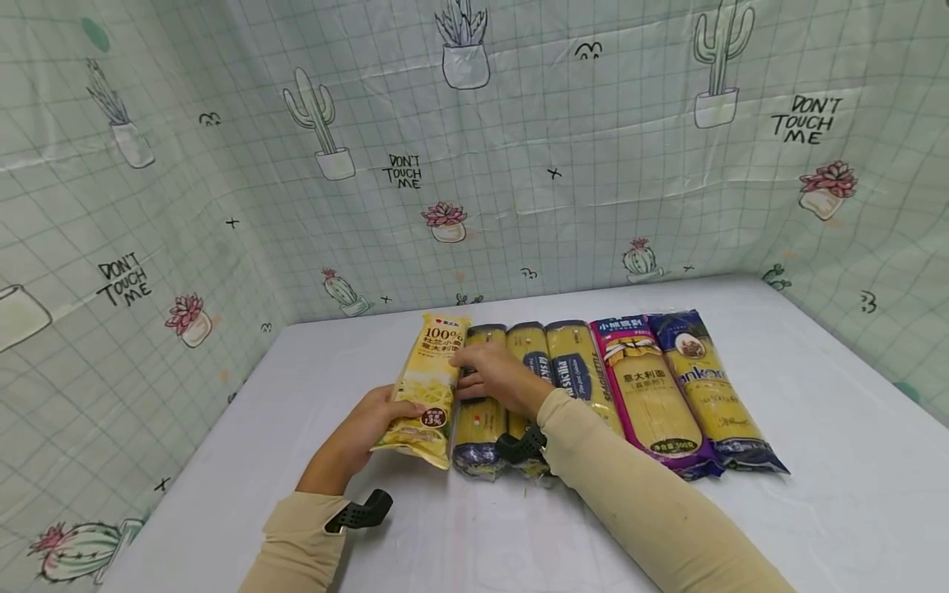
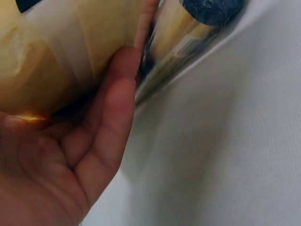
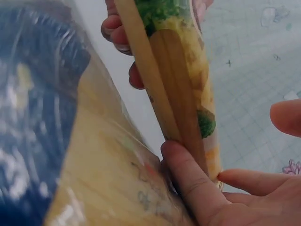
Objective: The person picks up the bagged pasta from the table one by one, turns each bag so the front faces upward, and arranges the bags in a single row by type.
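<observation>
In the head view my left hand grips a yellow bag of pasta by its lower left side, thumb over the front and fingers behind. The left wrist view shows those fingers curled against the back of the bag. My right hand reaches across to the bag's right edge. In the right wrist view, extended fingers touch that edge, with the thumb apart from the front. The bag is tilted, its left side raised, beside a blue-ended spaghetti pack under my right hand.
More pasta packs lie in a row to the right: blue-labelled spaghetti packs, a pink and purple pack and a dark blue and yellow pack. They rest on a white table before a cactus-print cloth backdrop.
</observation>
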The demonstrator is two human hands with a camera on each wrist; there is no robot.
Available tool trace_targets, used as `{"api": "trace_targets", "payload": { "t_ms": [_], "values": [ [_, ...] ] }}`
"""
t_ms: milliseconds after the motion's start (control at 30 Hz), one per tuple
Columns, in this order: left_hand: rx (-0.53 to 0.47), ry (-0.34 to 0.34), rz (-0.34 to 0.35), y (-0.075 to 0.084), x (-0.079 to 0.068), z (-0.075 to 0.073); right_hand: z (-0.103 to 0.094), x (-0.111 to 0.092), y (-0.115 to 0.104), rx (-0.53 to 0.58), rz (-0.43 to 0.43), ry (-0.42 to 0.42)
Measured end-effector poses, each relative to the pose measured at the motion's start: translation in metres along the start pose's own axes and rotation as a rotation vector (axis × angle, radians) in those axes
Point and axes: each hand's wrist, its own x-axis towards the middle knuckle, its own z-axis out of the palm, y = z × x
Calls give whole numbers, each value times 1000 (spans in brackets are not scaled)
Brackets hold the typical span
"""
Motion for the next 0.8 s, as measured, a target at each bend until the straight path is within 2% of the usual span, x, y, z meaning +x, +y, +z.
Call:
{"api": "trace_targets", "payload": {
  "t_ms": [367, 567, 667, 800],
  "values": [
    [22, -62, -16, -4, 1, -2, 2, -2, -1, -71, 12, -27],
    [25, -91, -59, -3, -1, -3, 3, -3, -3, -65, 24, -54],
    [34, -86, -83, -3, 0, -2, 4, -4, -4, -78, 33, -45],
    [86, -36, -103, -4, -1, 0, 7, -2, -2, -98, 47, 0]
  ]
}}
